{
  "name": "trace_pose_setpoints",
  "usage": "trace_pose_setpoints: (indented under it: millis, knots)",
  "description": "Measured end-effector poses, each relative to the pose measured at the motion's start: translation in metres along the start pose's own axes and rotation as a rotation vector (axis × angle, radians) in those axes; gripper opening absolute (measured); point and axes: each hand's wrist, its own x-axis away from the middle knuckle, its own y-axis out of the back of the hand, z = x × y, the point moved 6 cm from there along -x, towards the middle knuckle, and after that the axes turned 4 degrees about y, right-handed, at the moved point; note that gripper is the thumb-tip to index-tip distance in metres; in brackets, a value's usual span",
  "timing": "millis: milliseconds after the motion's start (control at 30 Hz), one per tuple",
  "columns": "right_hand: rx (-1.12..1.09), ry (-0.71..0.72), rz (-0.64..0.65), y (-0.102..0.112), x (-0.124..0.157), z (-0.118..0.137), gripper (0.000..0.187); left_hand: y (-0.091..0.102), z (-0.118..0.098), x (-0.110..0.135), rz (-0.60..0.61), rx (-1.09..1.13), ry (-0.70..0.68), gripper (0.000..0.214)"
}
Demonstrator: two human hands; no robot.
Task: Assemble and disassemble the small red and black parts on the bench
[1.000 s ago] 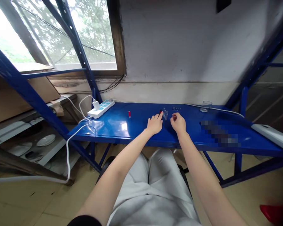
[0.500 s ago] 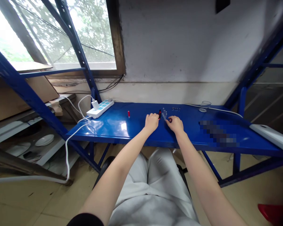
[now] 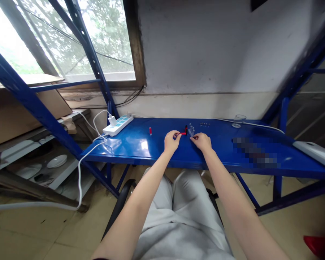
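My left hand (image 3: 171, 142) is closed in a pinch on a slim red stick-shaped piece (image 3: 183, 134), held sideways and pointing right. Just beyond its tip are dark and red small pieces (image 3: 186, 128) on the blue table. Several small clear tubes (image 3: 191, 130) stand grouped between my two hands. My right hand (image 3: 203, 142) is beside them on the right, thumb and finger together; something small and dark shows at the fingertips, too small to name. A red cylinder with a pale lower end (image 3: 150, 131) stands upright to the left.
Several tiny metallic pieces (image 3: 205, 124) lie in a row behind the tubes. A clear glass cup (image 3: 238, 121) stands at the back right. A white power strip (image 3: 118, 125) is at the left end of the blue table (image 3: 124, 147). A blurred dark object (image 3: 254, 152) lies at right.
My left hand has turned and drawn slightly left, with the red piece now showing sideways in its fingers. My right hand stays beside the tubes. The view has shifted slightly.
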Motion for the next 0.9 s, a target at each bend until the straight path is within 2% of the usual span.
trace_pose_setpoints:
  millis: [133,367,600,667,900]
  knots:
    - [-0.008,-0.006,0.012,0.000,-0.001,0.000,0.028,0.000,0.001,0.000,0.012,0.038,0.014,0.010]
    - [-0.075,-0.065,0.037,-0.002,-0.006,-0.001,0.023,-0.002,-0.004,0.001,0.052,-0.003,-0.053,0.009]
    - [-0.132,-0.098,0.029,-0.004,-0.007,-0.005,0.019,-0.003,-0.004,0.002,0.090,-0.068,-0.005,0.010]
    - [-0.099,-0.051,0.005,-0.003,-0.004,-0.001,0.018,-0.004,-0.003,0.002,0.100,-0.065,0.010,0.009]
    - [0.110,0.255,-0.064,0.000,0.005,0.025,0.016,-0.004,0.002,0.002,0.066,-0.023,0.036,0.008]
